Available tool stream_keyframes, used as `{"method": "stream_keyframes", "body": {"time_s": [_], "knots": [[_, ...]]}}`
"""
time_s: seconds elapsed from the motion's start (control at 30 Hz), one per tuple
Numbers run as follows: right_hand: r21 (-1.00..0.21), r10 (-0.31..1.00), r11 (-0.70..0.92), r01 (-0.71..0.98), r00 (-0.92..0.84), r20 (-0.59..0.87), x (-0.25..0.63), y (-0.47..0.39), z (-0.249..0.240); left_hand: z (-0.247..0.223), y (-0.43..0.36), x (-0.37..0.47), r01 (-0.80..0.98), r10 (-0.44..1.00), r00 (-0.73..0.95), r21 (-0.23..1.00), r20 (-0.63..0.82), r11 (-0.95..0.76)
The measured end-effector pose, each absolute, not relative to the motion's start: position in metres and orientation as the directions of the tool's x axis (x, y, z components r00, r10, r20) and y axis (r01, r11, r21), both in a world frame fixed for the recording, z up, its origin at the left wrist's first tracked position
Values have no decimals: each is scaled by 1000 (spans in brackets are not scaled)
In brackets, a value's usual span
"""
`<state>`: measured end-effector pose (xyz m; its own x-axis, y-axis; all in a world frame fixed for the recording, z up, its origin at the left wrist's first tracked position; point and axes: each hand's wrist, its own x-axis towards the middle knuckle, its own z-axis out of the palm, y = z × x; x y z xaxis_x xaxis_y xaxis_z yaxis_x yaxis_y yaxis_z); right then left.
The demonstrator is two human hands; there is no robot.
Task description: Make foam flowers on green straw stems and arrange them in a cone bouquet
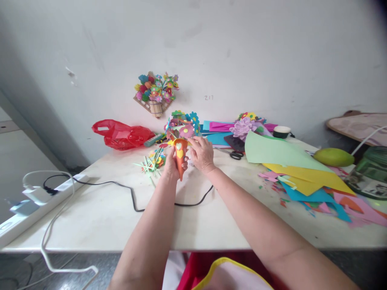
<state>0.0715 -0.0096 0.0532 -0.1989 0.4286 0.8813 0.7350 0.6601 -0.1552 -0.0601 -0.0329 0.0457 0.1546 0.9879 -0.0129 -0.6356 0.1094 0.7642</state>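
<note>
My left hand (171, 164) is wrapped round an orange paper cone (180, 155) with pale and yellow hearts down its front. The cone stands upright, point down, above the table. Out of its top rises a bunch of craft flowers (186, 130) in pink, blue and green. At the right side of the rim is my right hand (202, 154), its fingers bent and drawn together by a small yellow piece; what lies between the fingertips is hidden. Left of the cone lies a pile of pale green strips and small flowers (155, 161).
A red plastic bag (122, 135) lies at the back left. Black scissors (236, 155) sit right of my hands, before coloured sheets (290, 155) and scraps. A black cable (132, 197) crosses the table from a power strip (65, 187). A green jar (370, 173) stands far right.
</note>
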Motion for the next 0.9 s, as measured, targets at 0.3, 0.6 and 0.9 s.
{"method": "stream_keyframes", "body": {"time_s": [0.3, 0.6, 0.9], "knots": [[-109, 413, 655, 748, -233, 880, 75, -10, 53, 45, -34, -63, -650, 975, 221, 740, -31, 171], [-30, 427, 631, 775, -314, 848, 75, -10, 49, 43, -32, -64, -658, 966, 258, 731, -8, 181], [17, 411, 662, 749, -382, 827, 68, -19, 44, 44, -33, -61, -714, 975, 218, 676, -29, 180]]}}
